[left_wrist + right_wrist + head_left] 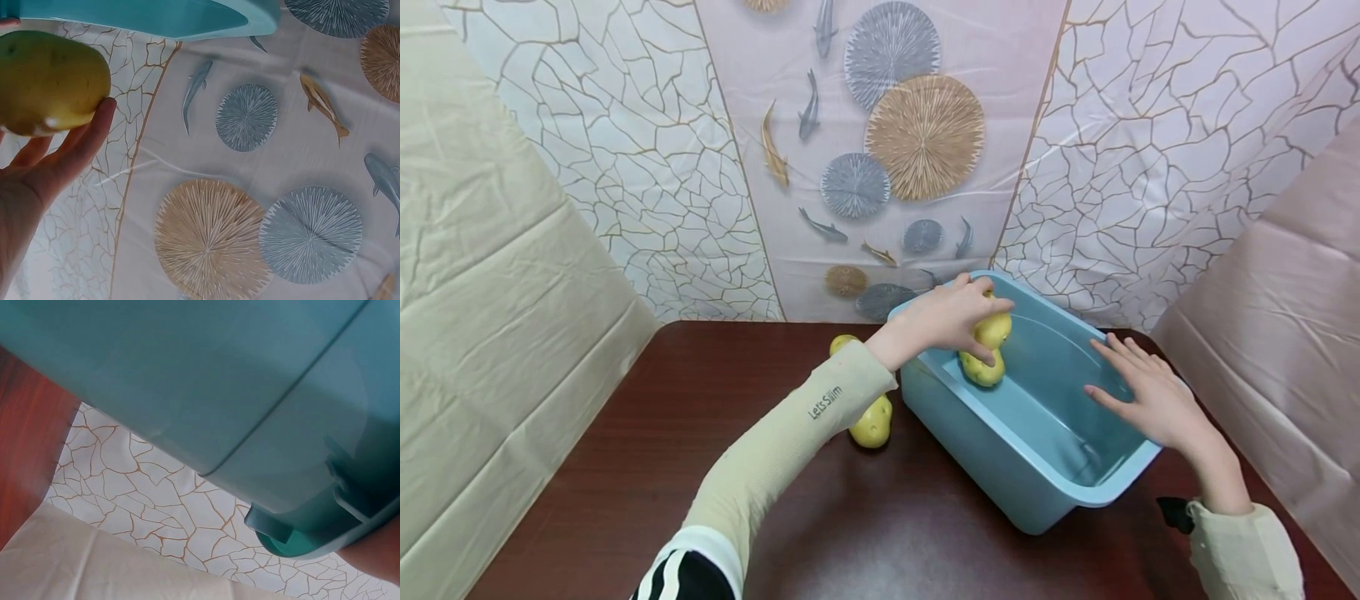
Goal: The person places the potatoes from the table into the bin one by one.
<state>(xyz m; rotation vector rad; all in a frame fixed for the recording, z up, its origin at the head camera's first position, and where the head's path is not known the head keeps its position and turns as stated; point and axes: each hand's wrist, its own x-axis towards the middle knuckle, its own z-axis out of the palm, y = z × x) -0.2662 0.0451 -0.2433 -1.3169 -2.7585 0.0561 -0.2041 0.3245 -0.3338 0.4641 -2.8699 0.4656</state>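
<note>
Table: dark red-brown wood (647, 467), carrying tub and loose potatoes; draped sheets to either side.
Left sleeve: pale green (790, 433), lettered along the forearm, stretched from the near edge across toward the tub.
Right hand: (1138, 392) flat on the tub's right rim, fingers straight and spread, gripping nothing; wrist view filled with the tub's underside and lip (312, 537).
Tub: light blue plastic (1000, 467), rectangular, standing right of centre on the table, turned at an angle.
Loose potato: yellow (871, 423), on the table just left of the tub, partly hidden by the left sleeve.
Second loose potato: (841, 342) farther back on the table, only its top visible behind the forearm.
Left hand: (951, 317) over the tub's far left corner, fingers and thumb curled round the held potato.
Held potato: yellow (992, 330), within the tub's outline, gripped from above; in the wrist view (50, 81) cradled against the fingertips (103, 112).
Potato in tub: (982, 368) directly beneath the held potato, seemingly touching it.
Backdrop: crackle-pattern sheets (1187, 150) flanking a centre panel of fans and fish (925, 137).
</note>
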